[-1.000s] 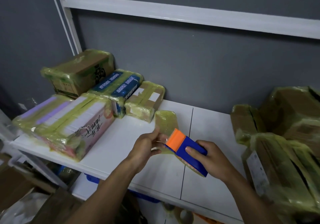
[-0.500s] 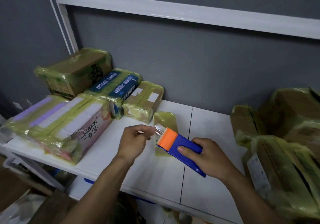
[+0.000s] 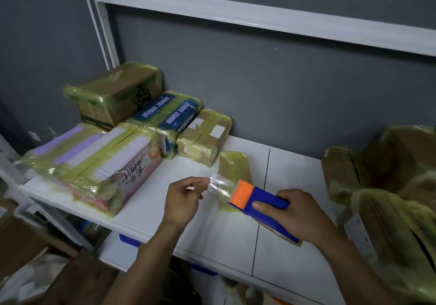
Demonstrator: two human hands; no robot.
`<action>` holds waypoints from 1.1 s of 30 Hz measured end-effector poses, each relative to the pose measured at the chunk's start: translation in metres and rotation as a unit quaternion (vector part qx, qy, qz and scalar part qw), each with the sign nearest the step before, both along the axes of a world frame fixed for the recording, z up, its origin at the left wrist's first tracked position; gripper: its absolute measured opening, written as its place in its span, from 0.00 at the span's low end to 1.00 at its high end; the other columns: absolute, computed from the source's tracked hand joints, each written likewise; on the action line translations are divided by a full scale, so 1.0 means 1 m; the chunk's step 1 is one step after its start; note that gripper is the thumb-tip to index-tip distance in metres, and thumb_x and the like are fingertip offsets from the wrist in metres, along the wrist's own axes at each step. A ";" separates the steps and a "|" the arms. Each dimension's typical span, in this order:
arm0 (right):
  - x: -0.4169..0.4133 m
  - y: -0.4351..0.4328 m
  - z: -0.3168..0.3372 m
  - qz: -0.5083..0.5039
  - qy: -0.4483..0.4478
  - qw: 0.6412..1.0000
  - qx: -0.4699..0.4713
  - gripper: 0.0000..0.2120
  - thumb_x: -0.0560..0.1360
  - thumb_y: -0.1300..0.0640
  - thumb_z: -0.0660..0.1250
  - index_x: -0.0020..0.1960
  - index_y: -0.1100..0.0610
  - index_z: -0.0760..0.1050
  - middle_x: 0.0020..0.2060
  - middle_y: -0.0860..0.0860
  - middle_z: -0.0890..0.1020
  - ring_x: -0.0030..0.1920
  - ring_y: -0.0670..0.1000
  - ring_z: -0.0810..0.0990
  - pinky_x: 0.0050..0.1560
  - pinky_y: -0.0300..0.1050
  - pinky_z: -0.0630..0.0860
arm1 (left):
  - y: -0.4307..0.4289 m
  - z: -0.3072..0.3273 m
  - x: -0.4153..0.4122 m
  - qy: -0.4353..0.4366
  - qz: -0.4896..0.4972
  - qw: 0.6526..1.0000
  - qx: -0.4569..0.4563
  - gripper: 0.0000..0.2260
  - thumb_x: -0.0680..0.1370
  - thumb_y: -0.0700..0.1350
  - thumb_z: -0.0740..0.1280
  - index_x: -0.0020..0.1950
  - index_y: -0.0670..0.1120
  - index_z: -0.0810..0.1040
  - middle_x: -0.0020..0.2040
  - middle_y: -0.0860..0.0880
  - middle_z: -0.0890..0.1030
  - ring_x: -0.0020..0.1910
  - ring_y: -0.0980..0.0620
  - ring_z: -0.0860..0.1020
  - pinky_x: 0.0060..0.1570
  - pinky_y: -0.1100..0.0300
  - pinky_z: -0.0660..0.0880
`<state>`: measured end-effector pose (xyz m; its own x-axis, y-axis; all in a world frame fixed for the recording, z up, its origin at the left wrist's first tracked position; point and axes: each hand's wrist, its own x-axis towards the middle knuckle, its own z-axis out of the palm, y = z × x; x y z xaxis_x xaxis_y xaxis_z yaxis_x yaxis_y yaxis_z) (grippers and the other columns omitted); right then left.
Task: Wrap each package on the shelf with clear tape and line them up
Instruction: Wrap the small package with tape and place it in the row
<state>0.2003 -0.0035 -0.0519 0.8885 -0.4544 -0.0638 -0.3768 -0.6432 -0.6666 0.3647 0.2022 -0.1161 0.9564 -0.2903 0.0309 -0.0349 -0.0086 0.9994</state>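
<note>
- While the shelf (image 3: pixel 212 234) carries everything, its largest load, the heap of taped cartons (image 3: pixel 389 198) at the right, is left untouched. Their contents are hidden by the wrapping.
- At the left, four wrapped packages are set close together: a pink-and-white box (image 3: pixel 106 163), a brown carton (image 3: pixel 118 92), a blue package (image 3: pixel 165 113) and a small brown box (image 3: pixel 203 137). All are sealed, so nothing inside can be told.
- Below the shelf only the edge of a blue bin (image 3: pixel 128 241) is seen, and its contents cannot be told.
- A small flat package (image 3: pixel 232 165) lies on the shelf just beside the small brown box, partly under the tape dispenser (image 3: pixel 262 201).
- The dispenser's blue body is enclosed in the grip of the right hand (image 3: pixel 295 212).
- Since a second ago, a strip of clear tape (image 3: pixel 218 184) has been drawn leftwards from the orange end. Its free end is pinched in the grip of the left hand (image 3: pixel 182 201). The flat package is judged next to be wrapped.
</note>
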 end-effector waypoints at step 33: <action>0.056 -0.030 0.008 0.008 0.175 0.962 -0.212 0.35 0.62 0.21 0.71 0.51 0.49 0.71 0.42 0.43 0.78 0.41 0.47 0.80 0.40 0.41 0.80 | -0.033 -0.065 0.014 0.149 0.088 0.984 0.040 0.08 0.75 0.51 0.76 0.36 0.53 0.85 0.38 0.65 0.84 0.43 0.67 0.81 0.52 0.62 0.76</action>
<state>0.2558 -0.0331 -0.0443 0.8534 -0.4921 -0.1717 -0.5182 -0.8365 -0.1782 0.3791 0.1688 -0.1813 0.9553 -0.1087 -0.2748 0.2688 -0.0672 0.9609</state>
